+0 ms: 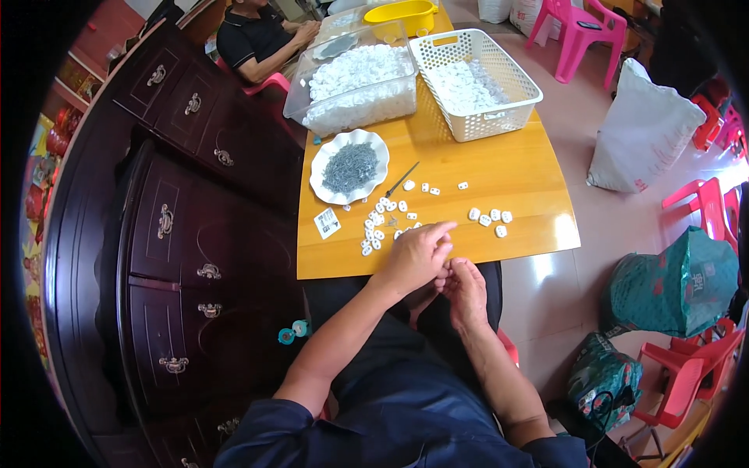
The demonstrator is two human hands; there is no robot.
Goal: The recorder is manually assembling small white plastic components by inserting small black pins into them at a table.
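Plainly, small white plastic pieces (382, 222) (rounded, glossy) lie scattered beyond both hands.

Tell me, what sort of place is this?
Probably a home used for piecework: a dark wooden cabinet, pink plastic chairs, and a wooden table with a white basket of small white parts.

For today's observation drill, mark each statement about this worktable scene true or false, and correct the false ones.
1. The white scalloped plate holds small grey metal pins. True.
2. The white mesh basket is empty. False: it holds white pieces.
3. Both hands, left hand and right hand, meet at the table's near edge. True.
4. The chairs on the right are blue. False: the plastic chairs are pink and red.
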